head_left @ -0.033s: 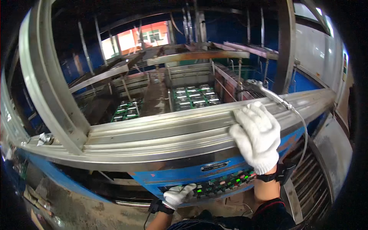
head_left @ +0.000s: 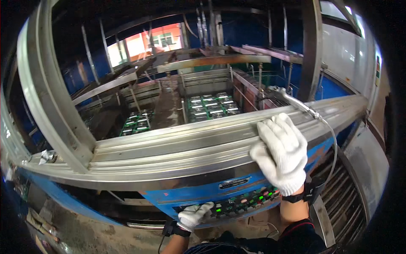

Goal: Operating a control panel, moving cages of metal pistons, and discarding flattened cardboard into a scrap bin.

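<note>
A white knit glove covers my right hand (head_left: 282, 154), which lies on the metal ledge (head_left: 177, 153) of the machine. Its fingers stretch forward over the ledge, with the thumb out to the side, and nothing shows in its grip. Lower down, my left hand (head_left: 192, 216), gloved alike, is at the left end of the control panel (head_left: 241, 203) on the blue front. The fingers of that hand reach toward the panel's buttons, several of which glow green. Whether a fingertip presses one is hard to see. Black straps circle both wrists.
Beyond the ledge, green racks (head_left: 213, 106) holding shiny metal parts sit low in a tank. A rusty crossbar (head_left: 215, 62) spans above. On the ledge's right rests a metal spray gun (head_left: 292, 100) with its hose (head_left: 335, 148) hanging down. A thick metal post (head_left: 55, 93) rises at left.
The view has shifted slightly, moving the machine a little leftward in the picture. Both hands keep their places on the ledge and at the panel.
</note>
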The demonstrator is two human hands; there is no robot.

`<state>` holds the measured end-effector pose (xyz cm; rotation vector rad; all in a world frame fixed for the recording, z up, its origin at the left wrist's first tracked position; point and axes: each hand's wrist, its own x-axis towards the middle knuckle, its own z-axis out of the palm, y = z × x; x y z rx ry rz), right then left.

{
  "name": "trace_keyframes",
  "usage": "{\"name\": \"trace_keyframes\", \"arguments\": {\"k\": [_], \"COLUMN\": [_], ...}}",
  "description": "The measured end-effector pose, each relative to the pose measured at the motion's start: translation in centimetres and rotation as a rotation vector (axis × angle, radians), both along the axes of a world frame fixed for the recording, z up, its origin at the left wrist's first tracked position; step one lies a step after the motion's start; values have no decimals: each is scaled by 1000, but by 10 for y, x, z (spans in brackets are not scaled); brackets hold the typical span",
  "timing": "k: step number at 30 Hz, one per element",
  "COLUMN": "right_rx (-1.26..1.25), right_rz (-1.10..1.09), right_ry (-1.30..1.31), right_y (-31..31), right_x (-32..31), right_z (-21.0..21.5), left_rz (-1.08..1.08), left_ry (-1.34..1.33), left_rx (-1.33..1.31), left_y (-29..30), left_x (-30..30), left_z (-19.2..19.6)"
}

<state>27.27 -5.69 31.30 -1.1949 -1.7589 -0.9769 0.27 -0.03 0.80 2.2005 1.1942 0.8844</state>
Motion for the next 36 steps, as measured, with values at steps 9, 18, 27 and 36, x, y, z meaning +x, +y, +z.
{"name": "trace_keyframes", "arguments": {"k": [9, 18, 27, 36], "right_rx": [-417, -965, -854, -768], "right_rz": [53, -399, 59, -123], "right_ry": [901, 1303, 1764, 1468], "right_y": [-82, -96, -50, -31], "right_x": [67, 112, 88, 108], "right_z": [-144, -266, -251, -304], "left_rz": [250, 350, 292, 242], "left_ry": [-499, -527, -526, -342], "left_rx": [-414, -487, -341, -335], "left_y": [-22, -24, -24, -17], "left_x": [1, 22, 8, -5], "left_z": [50, 64, 56, 26]}}
